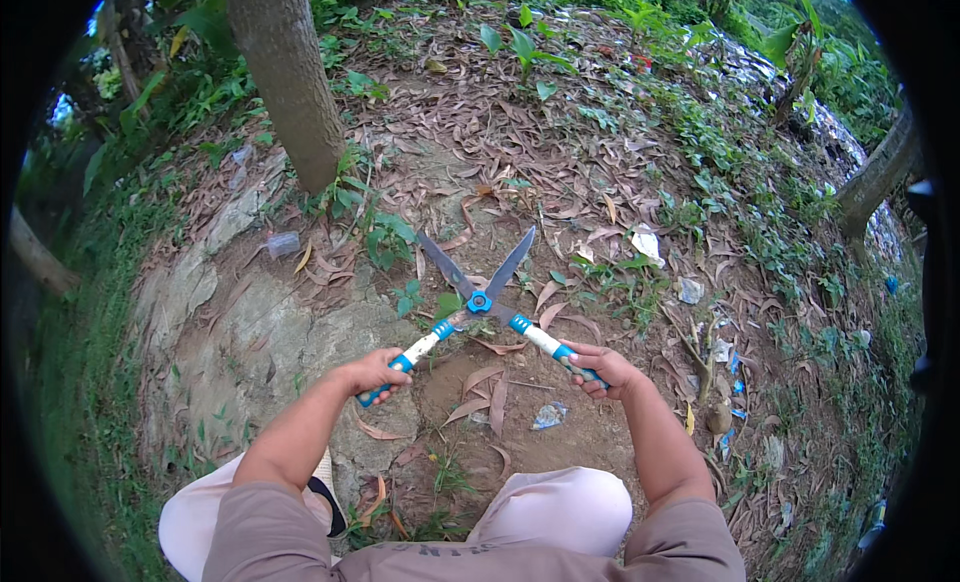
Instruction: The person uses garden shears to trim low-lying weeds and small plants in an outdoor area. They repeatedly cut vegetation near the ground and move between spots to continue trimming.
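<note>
A pair of hedge shears (479, 302) with blue-and-white handles is held out in front of me, its two metal blades spread apart in a V. My left hand (379, 374) is wrapped around the left handle's blue grip. Around the right handle's grip, my right hand (598, 369) is closed. The blades point away from me, over soil and dry leaves. Close to the left blade grows a small leafy plant (390, 239). Below the shears, between my hands, dry brown leaves (498, 402) and a crumpled blue-and-white wrapper (550, 415) lie on the dirt.
A tree trunk (292, 94) rises ahead on the left, beside flat rock (285, 349). Another trunk (877, 177) leans at the far right. A clear plastic cup (283, 244), white litter (647, 244) and a branched stick (705, 357) lie on the ground. Green plants border the leaf-covered slope.
</note>
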The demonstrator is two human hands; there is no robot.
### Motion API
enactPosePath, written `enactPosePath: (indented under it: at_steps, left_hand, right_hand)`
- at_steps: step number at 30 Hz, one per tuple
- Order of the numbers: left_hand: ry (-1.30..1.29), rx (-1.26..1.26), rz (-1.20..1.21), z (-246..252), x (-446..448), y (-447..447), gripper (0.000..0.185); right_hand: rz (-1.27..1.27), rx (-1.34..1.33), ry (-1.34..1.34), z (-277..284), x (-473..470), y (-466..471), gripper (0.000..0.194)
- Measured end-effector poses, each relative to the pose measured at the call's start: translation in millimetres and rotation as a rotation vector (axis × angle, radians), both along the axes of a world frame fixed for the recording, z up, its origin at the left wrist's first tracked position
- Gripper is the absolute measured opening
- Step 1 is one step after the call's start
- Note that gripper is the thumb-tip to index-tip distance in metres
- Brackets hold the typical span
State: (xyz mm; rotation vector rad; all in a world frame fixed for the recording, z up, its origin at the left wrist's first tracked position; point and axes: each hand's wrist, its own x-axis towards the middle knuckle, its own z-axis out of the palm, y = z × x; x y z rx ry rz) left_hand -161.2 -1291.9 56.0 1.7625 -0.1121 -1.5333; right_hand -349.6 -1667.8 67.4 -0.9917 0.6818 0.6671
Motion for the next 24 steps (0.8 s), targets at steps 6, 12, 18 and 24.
enactPosePath:
  at_steps: [6, 12, 18, 24]
  left_hand:
    - [0.087, 0.091, 0.051, 1.2, 18.4, 77.1, 0.021]
    - [-0.123, 0.048, 0.572, -57.1, -2.3, 16.9, 0.023]
    - [-0.105, -0.013, 0.464, -46.7, -17.7, 26.8, 0.025]
    - [0.021, 0.067, -0.005, -8.1, -26.2, 120.0, 0.024]
  right_hand:
    - [0.261, 0.05, 0.016, -22.3, 72.4, 24.9, 0.048]
    - [-0.045, 0.106, 0.007, -61.6, 121.9, 157.5, 0.046]
    - [0.019, 0.041, -0.038, -36.9, 99.2, 97.0, 0.047]
    - [0.284, 0.106, -0.001, -32.1, 24.0, 36.9, 0.046]
